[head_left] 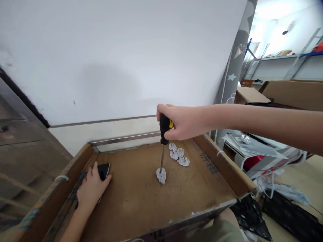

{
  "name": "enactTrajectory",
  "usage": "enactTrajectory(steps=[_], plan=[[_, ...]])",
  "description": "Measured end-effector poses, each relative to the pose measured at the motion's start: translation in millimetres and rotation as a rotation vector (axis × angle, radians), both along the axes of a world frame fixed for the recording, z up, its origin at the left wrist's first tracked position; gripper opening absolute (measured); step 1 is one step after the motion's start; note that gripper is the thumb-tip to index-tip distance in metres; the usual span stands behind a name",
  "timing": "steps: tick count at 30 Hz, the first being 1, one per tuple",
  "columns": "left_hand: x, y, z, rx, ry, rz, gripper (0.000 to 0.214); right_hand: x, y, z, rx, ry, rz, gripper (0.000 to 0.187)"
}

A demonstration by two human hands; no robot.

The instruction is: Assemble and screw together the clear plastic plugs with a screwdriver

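Note:
My right hand (171,121) is closed around the black and yellow handle of a screwdriver (165,129), held upright. Its metal shaft points down, and the tip meets a small clear plastic piece (161,175) with metal pins lying on the cardboard. Whether the tip sits in a screw is too small to tell. At the left side, my left hand (91,186) lies over a dark smartphone (103,171), thumb along one edge and fingers along the other. Much of the phone is hidden under the palm. Several similar clear pieces (179,154) are grouped farther back, right of the screwdriver.
A shallow cardboard tray (131,195) with raised side walls forms the work surface, with white ties through its sides. Behind it stands a white panel (121,60). To the right are a cluttered white stand (242,144), cardboard boxes (290,92) and black bags (292,215) on the floor.

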State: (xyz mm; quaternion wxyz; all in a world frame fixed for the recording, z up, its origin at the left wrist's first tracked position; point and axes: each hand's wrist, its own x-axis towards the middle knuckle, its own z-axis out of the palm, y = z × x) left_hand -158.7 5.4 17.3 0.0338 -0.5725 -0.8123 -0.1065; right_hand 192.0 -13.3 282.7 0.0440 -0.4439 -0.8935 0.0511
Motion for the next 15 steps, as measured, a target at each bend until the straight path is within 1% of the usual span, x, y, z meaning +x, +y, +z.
enactTrajectory(steps=[2,4,6,7,8,9,10,11,12,13,14,15], plan=[[6,1,5.9,-0.005,0.014,0.019,0.074,-6,0,1.7,-0.002,-0.004,0.025,0.035],[6,2,9.0,-0.011,0.011,0.018,0.072,-11,-3,3.0,0.031,-0.043,0.029,0.035],[9,0,10.0,0.0,0.031,0.003,0.071,-17,-7,3.4,0.106,-0.1,0.012,0.037],[14,-2,10.0,0.027,0.046,-0.022,0.069,-19,-8,3.2,0.161,-0.133,-0.009,0.038],[23,-5,9.7,0.066,0.053,-0.075,0.067,-21,-9,3.1,0.221,-0.167,-0.037,0.038],[36,-8,9.1,0.118,0.042,-0.16,0.065,-23,-9,3.1,0.279,-0.199,-0.067,0.037],[52,-11,8.2,0.164,-0.01,-0.289,0.063,-25,-9,3.4,0.33,-0.226,-0.096,0.036],[71,-12,7.0,0.194,-0.103,-0.473,0.059,-26,-8,4.2,0.361,-0.244,-0.112,0.037],[91,-13,5.5,0.187,-0.217,-0.653,0.056,-26,-6,5.4,0.359,-0.248,-0.115,0.038],[111,-12,3.7,0.157,-0.318,-0.787,0.055,-27,-5,7.0,0.316,-0.242,-0.106,0.04],[130,-9,1.5,0.136,-0.399,-0.869,0.052,-26,-4,8.8,0.239,-0.227,-0.093,0.043],[146,-6,-1.1,0.113,-0.458,-0.923,0.047,-26,-2,10.6,0.145,-0.206,-0.077,0.045]])
